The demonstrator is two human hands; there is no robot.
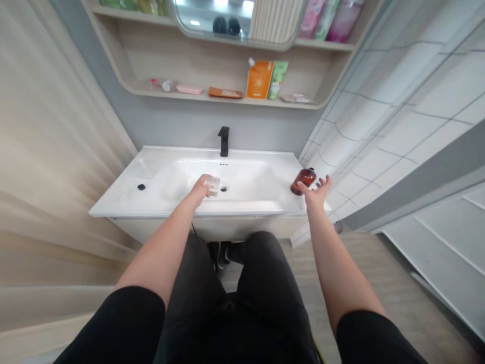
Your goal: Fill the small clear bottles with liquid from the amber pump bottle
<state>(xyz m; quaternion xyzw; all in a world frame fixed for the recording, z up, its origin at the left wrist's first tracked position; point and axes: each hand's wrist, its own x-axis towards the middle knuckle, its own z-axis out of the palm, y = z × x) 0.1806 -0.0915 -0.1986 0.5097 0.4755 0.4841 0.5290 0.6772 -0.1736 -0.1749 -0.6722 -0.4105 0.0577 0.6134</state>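
Over the white sink basin (pixel 246 174), my left hand (pixel 200 187) is closed around a small clear cup (pixel 212 186). What the cup holds, if anything, I cannot make out. At the right end of the counter stands a brown, see-through bottle (pixel 302 182) with an uncapped neck. Beside it is my right hand (pixel 317 194), fingers spread and thumb close to the bottle's lower side; whether the thumb touches it I cannot tell. A black round cap-like piece (pixel 141 187) lies on the counter's left part.
A black faucet (pixel 224 141) rises behind the basin. Above it, a wall shelf (pixel 182 95) carries an orange pouch (pixel 259 79), a green tube (pixel 278 79) and several small items. A mirror (pixel 238 20) hangs higher up. White tiles (pixel 413 121) border the right side, a beige curtain (pixel 56 151) the left.
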